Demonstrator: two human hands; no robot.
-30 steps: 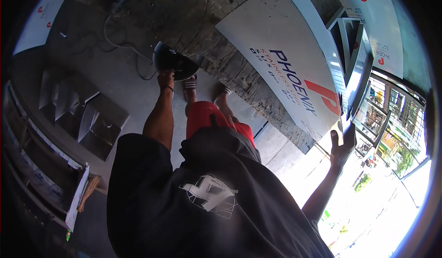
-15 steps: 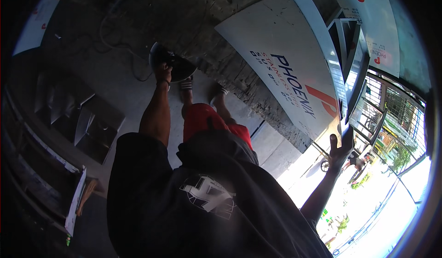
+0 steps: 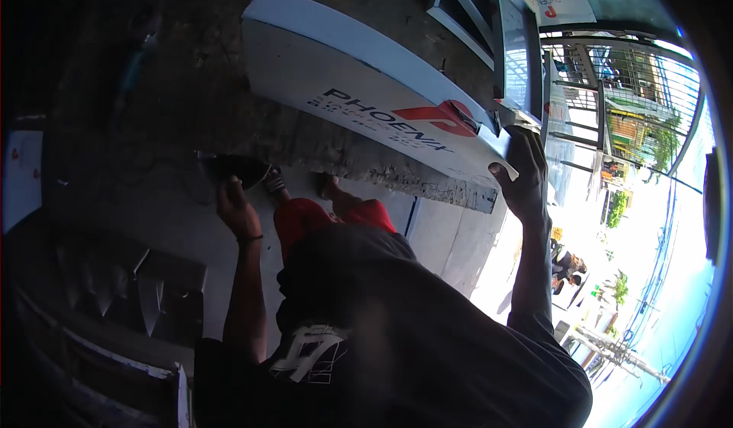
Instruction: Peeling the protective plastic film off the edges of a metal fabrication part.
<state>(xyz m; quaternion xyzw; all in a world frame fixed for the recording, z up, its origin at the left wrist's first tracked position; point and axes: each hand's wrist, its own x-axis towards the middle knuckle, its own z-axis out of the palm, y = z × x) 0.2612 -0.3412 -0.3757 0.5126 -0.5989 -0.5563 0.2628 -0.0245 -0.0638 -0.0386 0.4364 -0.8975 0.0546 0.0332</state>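
My left hand [image 3: 238, 210] is closed on the edge of a black, curved shield [image 3: 229, 167], held low near my feet. Much of that shield fades into shadow, so its exact kind is unclear. On the right, my right hand [image 3: 528, 172] grips the end corner of a long, white film-covered metal panel [image 3: 305, 69] with a folded edge. Its thumb lies against the printed face and the fingers reach over the top edge. The panel stands on its side on a rough workbench [image 3: 450, 189].
Framed metal pieces [image 3: 496, 38] stand just behind the panel. Bent sheet-metal parts [image 3: 172, 290] lie on the floor at left, beside a dark rack [image 3: 114, 367]. A barred metal fence [image 3: 649, 84] and a bright street with people are at right.
My right hand has come onto the panel's corner, and the panel's face now appears narrower and tipped. The left hand keeps the shield; the view has shifted.
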